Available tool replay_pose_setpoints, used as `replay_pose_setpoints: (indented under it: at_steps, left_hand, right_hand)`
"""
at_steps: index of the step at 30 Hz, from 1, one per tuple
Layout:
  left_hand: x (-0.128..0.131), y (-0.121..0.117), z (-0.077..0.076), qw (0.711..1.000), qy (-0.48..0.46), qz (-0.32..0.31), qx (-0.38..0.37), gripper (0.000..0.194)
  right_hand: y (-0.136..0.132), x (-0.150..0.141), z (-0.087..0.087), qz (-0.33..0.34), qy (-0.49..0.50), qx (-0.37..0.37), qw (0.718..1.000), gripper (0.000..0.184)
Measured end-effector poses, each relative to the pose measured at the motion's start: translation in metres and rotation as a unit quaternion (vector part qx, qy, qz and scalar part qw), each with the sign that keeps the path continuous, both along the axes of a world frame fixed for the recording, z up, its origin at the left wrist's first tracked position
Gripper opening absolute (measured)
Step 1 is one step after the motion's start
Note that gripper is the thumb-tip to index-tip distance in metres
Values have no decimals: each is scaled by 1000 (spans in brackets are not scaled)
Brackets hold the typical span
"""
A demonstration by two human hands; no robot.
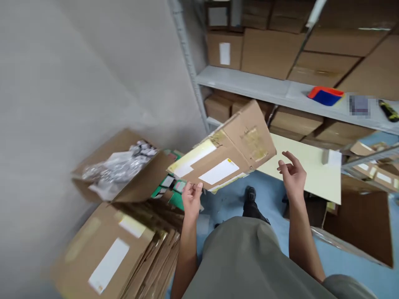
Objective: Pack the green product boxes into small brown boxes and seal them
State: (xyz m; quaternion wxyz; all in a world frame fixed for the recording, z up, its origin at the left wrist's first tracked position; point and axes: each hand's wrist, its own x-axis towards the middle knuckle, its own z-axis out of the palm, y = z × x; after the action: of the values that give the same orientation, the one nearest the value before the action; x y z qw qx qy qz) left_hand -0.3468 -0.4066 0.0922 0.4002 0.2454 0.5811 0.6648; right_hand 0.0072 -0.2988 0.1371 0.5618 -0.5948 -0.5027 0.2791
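Observation:
My left hand [192, 198] pinches the lower left edge of a flattened cardboard box [241, 154], thumb on top. The box is tilted in front of me, with white labels and yellowish tape on its face. To the right of it, apart from the cardboard, my right hand [292, 172] hangs in the air with loosely curled, parted fingers and nothing in them. Below the box's right end lies a pale yellow board [314, 178], with a small white box [333, 158] on it.
At lower left, a stack of flattened boxes [124, 257] sits beside an open carton [140, 178] holding clear plastic wrap. Metal shelving [243, 79] with cartons runs along the back. An open brown box [361, 216] stands on the blue floor [230, 199] at right.

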Motion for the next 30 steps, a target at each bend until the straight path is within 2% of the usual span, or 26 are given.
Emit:
replay_pose_setpoints:
  at_steps: [3, 7, 11, 14, 18, 21, 26, 30]
  left_hand:
    - [55, 73, -7, 994, -15, -102, -27, 25]
    - [138, 171, -23, 977, -31, -201, -68, 22]
    - [211, 254, -59, 959, 34, -263, -99, 19]
    - [255, 299, -90, 952, 64, -268, -132, 18]
    - [293, 334, -120, 935, 102, -281, -192, 17]
    - [307, 347, -130, 926, 107, -300, -201, 16]
    - [313, 355, -129, 917, 94, -340, -187, 13]
    - [315, 365, -121, 923, 17, -327, -204, 14]
  right_hand:
    - [39, 69, -15, 3, -11, -12, 1000, 67]
    - [92, 156, -57, 2, -28, -53, 998, 55]
    - [123, 226, -111, -22, -25, -105, 994, 47]
    - [131, 255, -148, -42, -26, -138, 989, 46]
    - [136, 264, -185, -78, -15, -172, 982, 44]
    - [140, 259, -200, -84, -2, -204, 975, 50]
    - [143, 254, -198, -35, 44, -226, 972, 61]
    - [142, 259, -188, -1, 103, -246, 964, 67]
